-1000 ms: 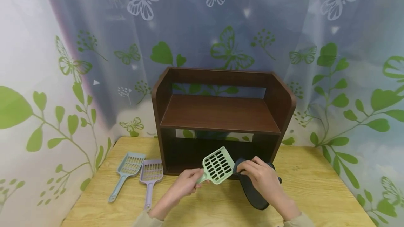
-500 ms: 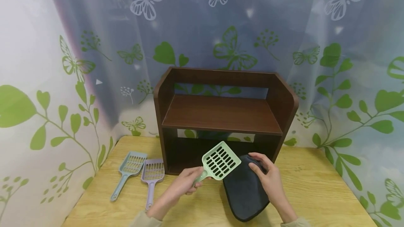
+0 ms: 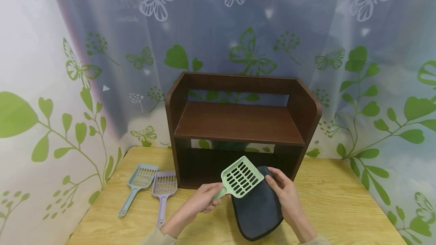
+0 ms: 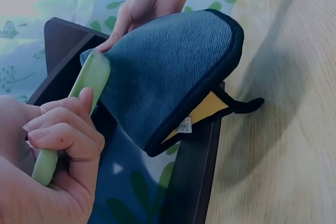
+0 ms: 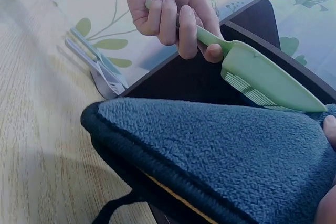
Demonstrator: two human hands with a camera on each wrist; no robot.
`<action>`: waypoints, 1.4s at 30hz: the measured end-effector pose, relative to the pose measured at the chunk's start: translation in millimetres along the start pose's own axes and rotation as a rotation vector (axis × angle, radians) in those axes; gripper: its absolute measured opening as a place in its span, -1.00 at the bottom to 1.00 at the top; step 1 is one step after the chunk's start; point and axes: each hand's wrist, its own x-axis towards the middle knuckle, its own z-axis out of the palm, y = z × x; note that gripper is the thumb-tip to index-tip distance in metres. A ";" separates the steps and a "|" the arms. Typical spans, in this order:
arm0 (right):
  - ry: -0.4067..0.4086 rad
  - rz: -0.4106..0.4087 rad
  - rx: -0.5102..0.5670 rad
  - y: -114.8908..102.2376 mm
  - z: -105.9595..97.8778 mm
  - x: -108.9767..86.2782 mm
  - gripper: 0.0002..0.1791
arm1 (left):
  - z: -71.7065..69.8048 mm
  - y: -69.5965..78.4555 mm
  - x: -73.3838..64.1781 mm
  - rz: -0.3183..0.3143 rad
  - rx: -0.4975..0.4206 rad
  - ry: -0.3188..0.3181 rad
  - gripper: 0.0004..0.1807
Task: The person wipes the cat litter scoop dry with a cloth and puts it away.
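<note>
My left hand [image 3: 206, 199] grips the handle of a pale green slotted litter scoop [image 3: 242, 177], its head tilted up to the right. A dark blue plush cloth [image 3: 257, 209] with black edging hangs from my right hand [image 3: 285, 196], which pinches its top end. The scoop's far edge touches or overlaps the cloth there. In the left wrist view the cloth [image 4: 168, 72] looks doubled over, with a yellow inner side, a small white tag [image 4: 185, 125] and a black loop [image 4: 249, 105]. In the right wrist view my right hand [image 5: 328, 182] is mostly cut off.
A brown two-tier shelf [image 3: 238, 122] stands right behind the hands. To its left, a blue scoop [image 3: 137, 182] and a lilac scoop [image 3: 164, 194] lie on the wooden table [image 3: 340, 203]. A leaf-and-butterfly patterned curtain [image 3: 211, 29] encloses the back and sides.
My right hand has turned and moved slightly left, swinging the cloth's broad side into view and leftward beneath the scoop. The green scoop shifted only a little; my left hand keeps its grip.
</note>
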 end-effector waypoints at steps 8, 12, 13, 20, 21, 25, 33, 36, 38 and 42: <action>0.021 0.034 0.008 -0.1 8.4 9.1 -0.57 | 8.3 -1.0 -1.0 -0.040 -0.016 -0.087 -0.53; 0.022 0.030 0.013 2.0 10.4 13.7 -0.57 | 11.1 -2.4 -1.3 -0.047 -0.015 -0.097 -0.55; 0.023 0.029 0.012 2.7 10.6 14.4 -0.57 | 11.3 -2.9 -0.9 -0.045 -0.014 -0.093 -0.55; 0.011 0.057 0.042 5.7 9.5 12.9 -0.56 | 9.2 -4.2 1.8 -0.040 -0.002 -0.038 -0.55; 0.010 0.063 0.043 5.2 9.1 11.8 -0.55 | 8.9 -3.7 1.9 -0.039 -0.002 -0.036 -0.55; 0.010 0.082 0.052 2.3 7.4 7.5 -0.52 | 6.9 -2.5 2.2 -0.034 -0.001 -0.021 -0.52; 0.000 0.091 0.070 -0.1 1.0 -3.5 -0.63 | -1.8 -0.7 4.8 -0.002 0.020 0.056 -0.52; 0.004 0.110 0.078 -0.6 -0.8 -6.8 -0.68 | -4.4 2.1 5.3 0.001 0.033 0.069 -0.53; 0.005 0.118 0.075 -0.6 -1.2 -8.6 -0.70 | -5.5 3.5 4.9 -0.005 0.030 0.058 -0.54; 0.007 0.123 0.076 -0.8 0.3 -10.1 -0.69 | -6.9 4.0 4.0 -0.016 0.025 0.034 -0.55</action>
